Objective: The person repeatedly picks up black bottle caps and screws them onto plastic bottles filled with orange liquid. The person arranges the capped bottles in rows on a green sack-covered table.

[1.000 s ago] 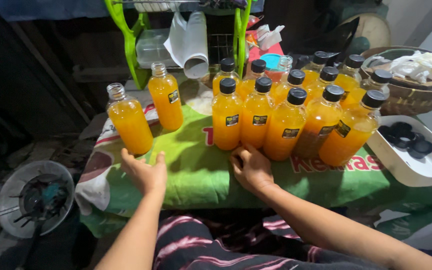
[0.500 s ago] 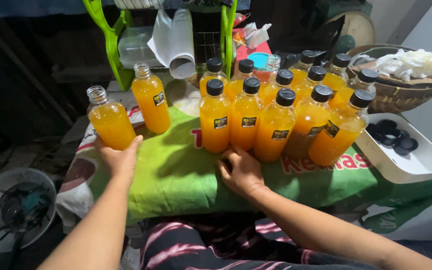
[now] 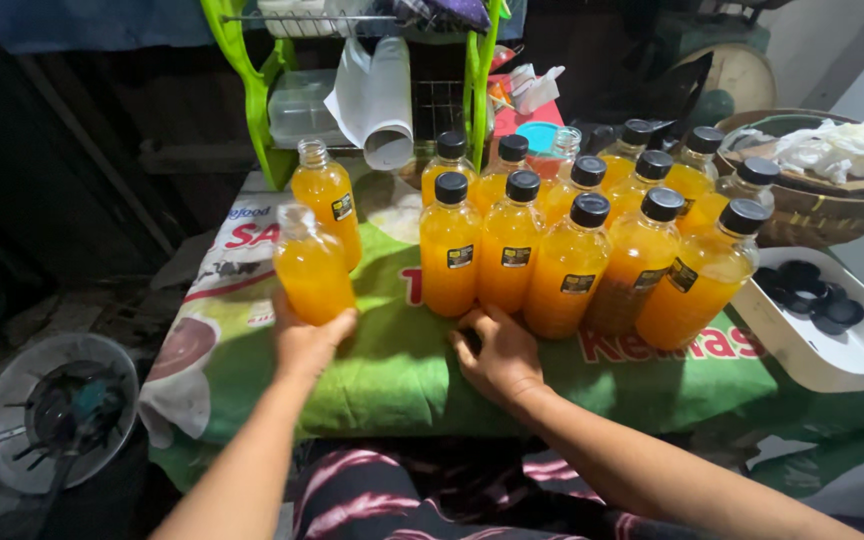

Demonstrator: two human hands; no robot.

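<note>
Here, left hand (image 3: 307,340) gripping uncapped orange bottle (image 3: 312,268), right hand (image 3: 500,355) curled beside capped bottles (image 3: 562,255), tray of caps (image 3: 824,350) rightward

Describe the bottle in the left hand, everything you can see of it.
The bottle is small, clear and looks like plastic, filled nearly to the shoulder with cloudy orange juice. Its neck is bare: no cap, unlike the black-capped bottles grouped to its right. No label shows on the side facing the camera. It stands upright, at or just above the green cloth, near the table's left side. The left hand grips its lower part, fingers curling round the base. A second uncapped bottle stands just behind it.
</note>
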